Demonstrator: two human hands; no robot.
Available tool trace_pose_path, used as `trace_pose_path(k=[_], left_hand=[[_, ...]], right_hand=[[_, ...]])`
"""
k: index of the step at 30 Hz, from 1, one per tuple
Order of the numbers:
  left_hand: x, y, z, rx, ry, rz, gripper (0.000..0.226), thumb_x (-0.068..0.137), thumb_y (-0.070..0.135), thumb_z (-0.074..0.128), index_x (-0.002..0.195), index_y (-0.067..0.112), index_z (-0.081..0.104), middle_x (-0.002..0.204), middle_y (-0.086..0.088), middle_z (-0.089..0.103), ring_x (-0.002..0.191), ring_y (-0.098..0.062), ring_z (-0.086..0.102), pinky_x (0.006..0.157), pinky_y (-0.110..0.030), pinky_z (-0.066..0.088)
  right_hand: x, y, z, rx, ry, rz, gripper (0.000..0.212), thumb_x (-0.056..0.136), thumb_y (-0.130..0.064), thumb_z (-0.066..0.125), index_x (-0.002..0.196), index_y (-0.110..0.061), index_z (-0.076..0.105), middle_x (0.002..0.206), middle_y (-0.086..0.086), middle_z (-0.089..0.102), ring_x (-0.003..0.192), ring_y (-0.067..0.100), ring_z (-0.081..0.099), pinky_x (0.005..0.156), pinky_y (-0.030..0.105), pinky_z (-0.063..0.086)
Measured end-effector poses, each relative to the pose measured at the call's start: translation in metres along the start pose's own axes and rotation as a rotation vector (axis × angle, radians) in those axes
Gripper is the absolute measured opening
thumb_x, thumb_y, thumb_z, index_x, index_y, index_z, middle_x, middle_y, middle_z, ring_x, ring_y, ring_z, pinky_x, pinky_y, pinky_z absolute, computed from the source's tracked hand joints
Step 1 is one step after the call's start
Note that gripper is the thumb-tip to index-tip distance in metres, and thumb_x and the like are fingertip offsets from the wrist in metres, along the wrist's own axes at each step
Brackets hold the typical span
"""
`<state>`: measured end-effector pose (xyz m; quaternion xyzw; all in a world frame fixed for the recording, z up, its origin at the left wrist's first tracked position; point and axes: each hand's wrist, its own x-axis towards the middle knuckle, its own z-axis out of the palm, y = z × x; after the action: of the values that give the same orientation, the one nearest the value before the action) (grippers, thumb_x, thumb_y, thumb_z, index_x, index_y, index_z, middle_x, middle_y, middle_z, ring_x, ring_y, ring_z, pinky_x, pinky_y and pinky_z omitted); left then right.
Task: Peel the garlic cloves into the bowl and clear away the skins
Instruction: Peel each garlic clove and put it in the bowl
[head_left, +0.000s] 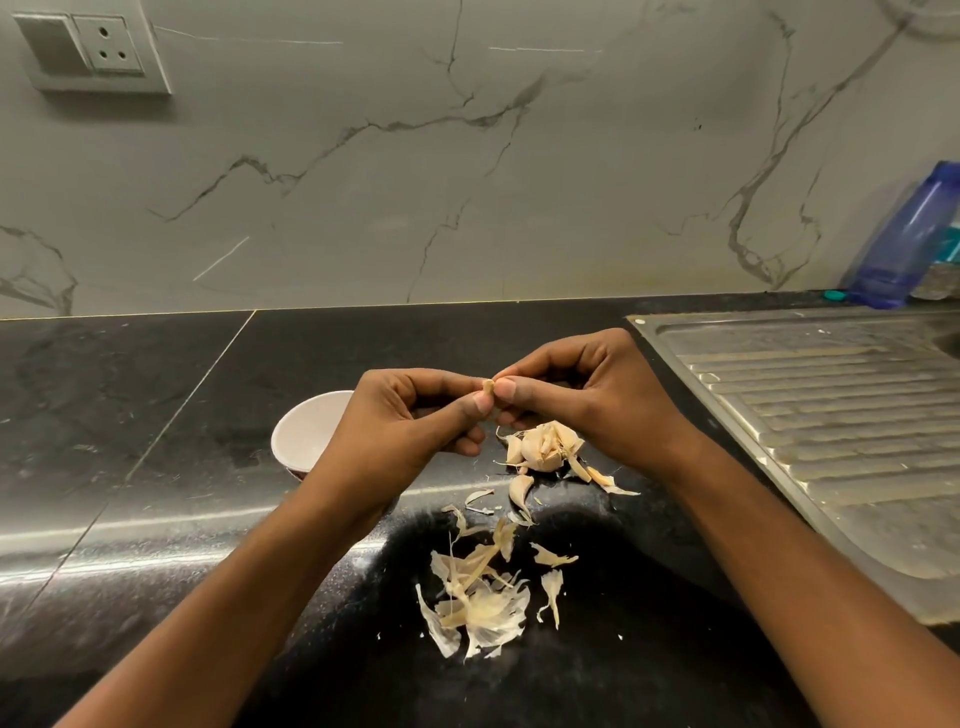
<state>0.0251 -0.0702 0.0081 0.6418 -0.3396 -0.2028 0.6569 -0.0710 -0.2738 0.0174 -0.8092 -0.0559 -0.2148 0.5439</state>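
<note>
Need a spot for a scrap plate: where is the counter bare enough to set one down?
Bare counter lies left of the white bowl, back to the wall, and in the strip between wall and left hand. Crowded: skins between the forearms, garlic head near the right hand; drainboard borders the right.

The left hand (410, 415) hides part of the bowl (306, 431); the right edge crops the blue bottle (909, 239).

On the worktop (130, 415), the bowl (306, 431) sits left, partly behind the left hand (410, 415). The garlic bulb (543, 447) lies to its right. Above them, the left hand and right hand (587, 395) pinch a clove (488, 385). The skins (478, 608) lie nearer the person. The draining board (831, 415) lies right, with a bottle (904, 239) behind it.
</note>
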Motion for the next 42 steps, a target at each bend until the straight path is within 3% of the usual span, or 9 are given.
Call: trace_pose_path(k=[6,12,20,28,33,38,42], left_hand=[[-0.001,0.001,0.0,-0.042,0.056,0.04,0.03,0.082,0.002,0.08,0.112,0.003,0.076,0.099,-0.016,0.079,0.093,-0.03,0.078,0.076,-0.027,0.064],[-0.001,0.001,0.0,-0.195,0.036,0.009,0.029,0.084,-0.002,0.075,0.113,-0.004,0.074,0.105,-0.022,0.078,0.099,-0.035,0.077,0.082,-0.03,0.064],[0.003,0.002,-0.001,-0.357,0.079,-0.063,0.032,0.079,0.002,0.073,0.111,0.003,0.075,0.107,-0.018,0.079,0.099,-0.028,0.078,0.083,-0.029,0.063],[0.004,0.004,-0.001,-0.419,0.036,-0.159,0.036,0.08,0.003,0.07,0.116,0.005,0.076,0.117,-0.015,0.078,0.112,-0.023,0.074,0.091,-0.028,0.062],[0.002,0.006,0.0,-0.428,0.053,-0.158,0.035,0.078,0.002,0.071,0.113,0.003,0.075,0.113,-0.017,0.078,0.108,-0.024,0.076,0.085,-0.026,0.063],[0.003,0.006,0.0,-0.418,0.063,-0.146,0.029,0.077,0.001,0.072,0.106,0.002,0.075,0.109,-0.017,0.079,0.105,-0.025,0.077,0.084,-0.027,0.063],[0.002,0.005,-0.001,-0.395,0.064,-0.145,0.028,0.076,0.002,0.073,0.105,0.001,0.074,0.109,-0.019,0.078,0.1,-0.025,0.078,0.084,-0.028,0.064]], right_hand=[[0.0,0.003,0.003,-0.05,-0.015,0.004,0.014,0.094,-0.009,0.076,0.105,-0.001,0.079,0.088,0.011,0.081,0.08,0.027,0.08,0.074,0.037,0.067],[0.001,0.003,0.003,-0.044,-0.039,0.025,0.014,0.098,-0.009,0.072,0.108,0.0,0.077,0.09,0.012,0.08,0.081,0.027,0.08,0.076,0.039,0.067],[-0.003,-0.002,-0.004,-0.038,-0.141,0.053,0.006,0.096,-0.001,0.073,0.098,0.004,0.076,0.088,0.016,0.079,0.08,0.034,0.079,0.077,0.041,0.065],[-0.005,-0.004,-0.008,-0.068,-0.217,0.026,0.015,0.087,-0.003,0.084,0.098,0.003,0.077,0.087,0.014,0.08,0.078,0.031,0.079,0.074,0.033,0.064],[-0.004,-0.005,-0.006,-0.017,-0.236,0.029,0.016,0.096,-0.008,0.073,0.101,0.007,0.077,0.086,0.016,0.079,0.078,0.034,0.079,0.072,0.036,0.066],[-0.005,-0.003,-0.007,-0.011,-0.24,0.024,0.017,0.092,-0.001,0.078,0.107,0.006,0.076,0.093,0.016,0.08,0.084,0.035,0.08,0.079,0.041,0.067],[-0.004,-0.005,-0.007,-0.026,-0.186,0.024,0.015,0.097,-0.008,0.072,0.105,0.004,0.077,0.093,0.014,0.08,0.081,0.033,0.079,0.074,0.038,0.066]])
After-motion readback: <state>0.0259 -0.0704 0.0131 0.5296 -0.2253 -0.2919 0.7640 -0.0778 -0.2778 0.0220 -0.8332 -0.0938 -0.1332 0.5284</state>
